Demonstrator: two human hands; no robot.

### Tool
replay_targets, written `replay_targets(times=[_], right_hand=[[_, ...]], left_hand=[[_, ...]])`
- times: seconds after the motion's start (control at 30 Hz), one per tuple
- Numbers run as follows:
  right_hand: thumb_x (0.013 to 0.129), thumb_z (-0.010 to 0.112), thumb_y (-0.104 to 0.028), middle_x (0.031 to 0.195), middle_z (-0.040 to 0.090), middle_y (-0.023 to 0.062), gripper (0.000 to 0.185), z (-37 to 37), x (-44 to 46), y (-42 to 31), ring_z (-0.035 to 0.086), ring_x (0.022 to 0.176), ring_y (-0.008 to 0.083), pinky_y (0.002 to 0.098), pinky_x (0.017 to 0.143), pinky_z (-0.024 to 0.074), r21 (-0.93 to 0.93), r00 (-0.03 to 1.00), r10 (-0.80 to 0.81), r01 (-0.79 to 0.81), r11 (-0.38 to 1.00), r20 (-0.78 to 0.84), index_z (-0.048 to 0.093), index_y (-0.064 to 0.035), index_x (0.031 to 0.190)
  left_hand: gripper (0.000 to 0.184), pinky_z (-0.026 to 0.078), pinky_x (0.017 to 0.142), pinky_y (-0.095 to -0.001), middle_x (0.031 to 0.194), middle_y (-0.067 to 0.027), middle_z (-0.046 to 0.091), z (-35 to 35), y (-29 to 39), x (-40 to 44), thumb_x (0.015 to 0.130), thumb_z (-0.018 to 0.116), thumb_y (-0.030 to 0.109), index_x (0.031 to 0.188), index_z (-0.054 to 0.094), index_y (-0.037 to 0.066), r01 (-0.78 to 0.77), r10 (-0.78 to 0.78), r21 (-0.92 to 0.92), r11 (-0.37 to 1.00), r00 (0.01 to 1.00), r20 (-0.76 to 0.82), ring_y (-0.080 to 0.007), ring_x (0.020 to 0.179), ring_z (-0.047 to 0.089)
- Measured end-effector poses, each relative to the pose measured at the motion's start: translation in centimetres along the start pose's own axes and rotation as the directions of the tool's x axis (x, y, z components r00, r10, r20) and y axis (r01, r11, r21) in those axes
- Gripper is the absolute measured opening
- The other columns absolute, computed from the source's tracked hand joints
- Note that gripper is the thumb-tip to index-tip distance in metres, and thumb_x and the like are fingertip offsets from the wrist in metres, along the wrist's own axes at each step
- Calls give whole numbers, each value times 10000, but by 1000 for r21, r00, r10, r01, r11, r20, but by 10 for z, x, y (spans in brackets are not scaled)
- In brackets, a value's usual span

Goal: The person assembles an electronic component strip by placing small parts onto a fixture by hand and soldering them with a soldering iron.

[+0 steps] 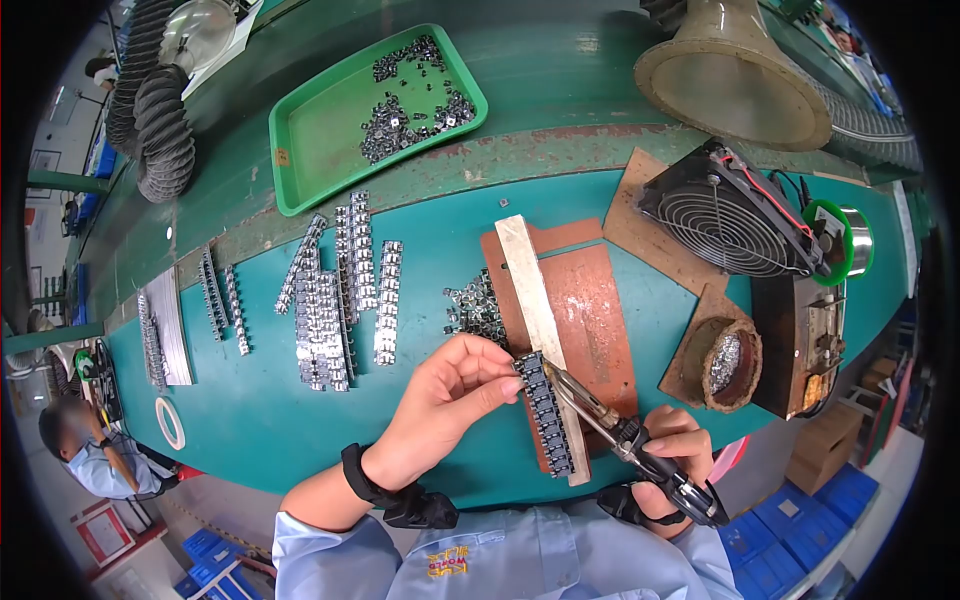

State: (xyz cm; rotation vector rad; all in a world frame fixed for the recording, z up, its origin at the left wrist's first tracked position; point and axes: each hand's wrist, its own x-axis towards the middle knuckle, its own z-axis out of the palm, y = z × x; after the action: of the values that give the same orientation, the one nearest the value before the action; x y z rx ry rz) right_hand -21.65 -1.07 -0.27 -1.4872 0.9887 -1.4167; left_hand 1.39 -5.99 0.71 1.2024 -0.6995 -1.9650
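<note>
My left hand (448,392) pinches the upper end of a strip of small black components (546,415), which lies along a pale wooden bar (535,290). In my right hand (677,445) is a soldering iron (635,440), fingers wrapped round its dark handle. Its metal shaft slants up and left, with the tip at the top end of the strip. Whether the tip touches a joint is too small to tell. Under the bar lies a reddish-brown board (590,320). A heap of small metal parts (478,308) sits beside the board's left edge.
Several silvery component strips (322,320) lie to the left. A green tray (285,150) holds loose parts at the back. On the right stand a fan (725,215), a solder spool (857,245), and a round pot (708,370) with silvery contents. A wide extraction funnel (735,85) hangs above.
</note>
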Motion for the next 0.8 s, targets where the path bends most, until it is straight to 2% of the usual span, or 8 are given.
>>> replay_targets(times=[0.27, 0.4, 0.5, 0.8], right_hand=[[592, 710, -168, 634, 509, 83, 341, 0, 1, 1, 468, 523, 181, 289, 483, 358, -14, 1000, -23, 23, 1000, 19, 538, -23, 848], [593, 707, -164, 627, 507, 82, 333, 1, 1, 0, 467, 517, 182, 288, 479, 356, -12, 1000, -20, 20, 1000, 18, 541, -23, 843], [594, 708, -165, 627, 507, 80, 331, 1, 2, 0, 467, 516, 181, 287, 477, 355, -17, 1000, -22, 22, 1000, 19, 543, -22, 842], [601, 714, -175, 620, 504, 77, 333, 2, 3, 0, 464, 505, 182, 288, 470, 352, -17, 999, -34, 35, 999, 41, 547, -21, 844]], left_hand=[[185, 436, 706, -210, 838, -10, 563, 0, 0, 1, 794, 582, 2, 941, 479, 49, 2, -2, -15, 1000, 1000, 3, -96, 759, 555], [118, 432, 684, -206, 818, -19, 574, -1, 2, 1, 820, 564, 37, 919, 500, 40, 6, -5, -16, 1000, 1000, 24, -91, 731, 548], [67, 423, 661, -201, 789, -31, 589, -6, 5, 0, 853, 534, 91, 883, 528, 31, 70, -89, 182, 981, 991, 100, -82, 694, 531], [114, 415, 647, -201, 782, -39, 601, -6, 8, 0, 874, 509, 139, 858, 541, 30, 55, -78, 190, 980, 990, 117, -68, 660, 505]])
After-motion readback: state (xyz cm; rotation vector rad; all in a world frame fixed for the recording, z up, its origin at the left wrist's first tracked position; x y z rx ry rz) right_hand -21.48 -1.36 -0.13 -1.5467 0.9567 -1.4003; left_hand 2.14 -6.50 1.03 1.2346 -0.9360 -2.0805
